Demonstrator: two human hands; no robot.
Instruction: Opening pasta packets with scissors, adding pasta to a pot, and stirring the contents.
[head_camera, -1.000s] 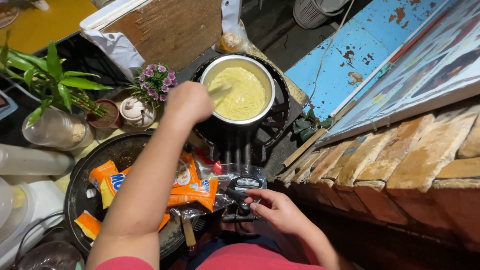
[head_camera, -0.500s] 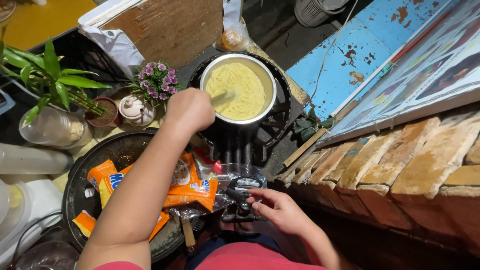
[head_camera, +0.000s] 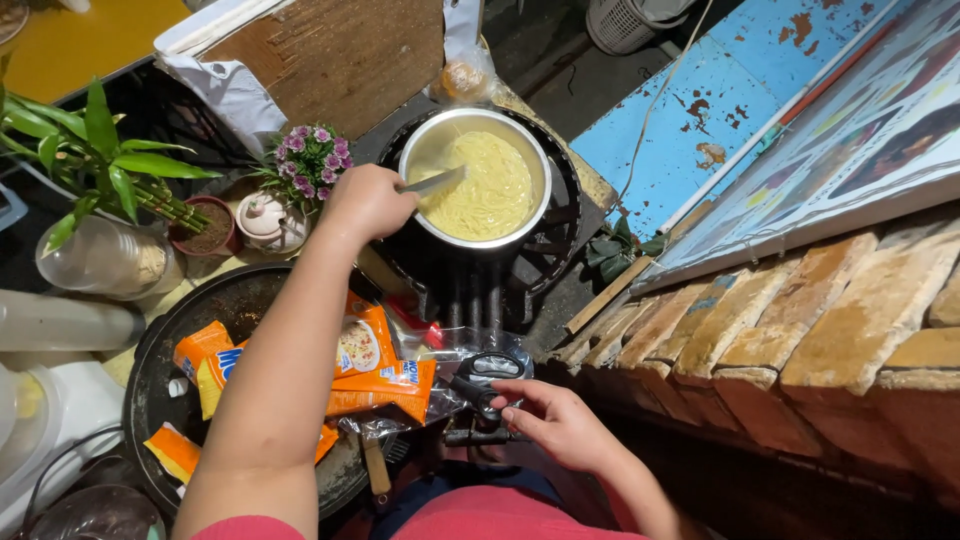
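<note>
While a run of rough, weathered bricks (head_camera: 800, 330) fills the 3 to 4 o'clock side and a flaking blue painted panel (head_camera: 690, 110) lies toward 1 o'clock, the work sits at the upper centre: a black ribbed gas burner (head_camera: 555, 235) at 12 o'clock carries a round, shiny metal pot (head_camera: 480, 180) filled with pale yellow noodles (head_camera: 490, 185) in tangled strands. At 9 o'clock a wide, dark round tray (head_camera: 160, 340) holds torn orange noodle wrappers (head_camera: 370, 365), glossy and crumpled, and above it toward 10 o'clock stand a leafy green plant (head_camera: 100, 165) in a clear jar, a small pot of purple flowers (head_camera: 305, 160) and a little white ceramic teapot (head_camera: 265, 220). The left hand (head_camera: 368, 200), reaching from 7 o'clock up to the pot's left rim, is curled into a closed fist around the handle of a flat metal utensil (head_camera: 435, 182), whose far end dips into the noodles. The right hand (head_camera: 555, 425), at 6 o'clock just below the burner, is half curled, thumb and forefinger pinched on the black stove knob (head_camera: 478, 392), the other fingers loosely bent beside it.
</note>
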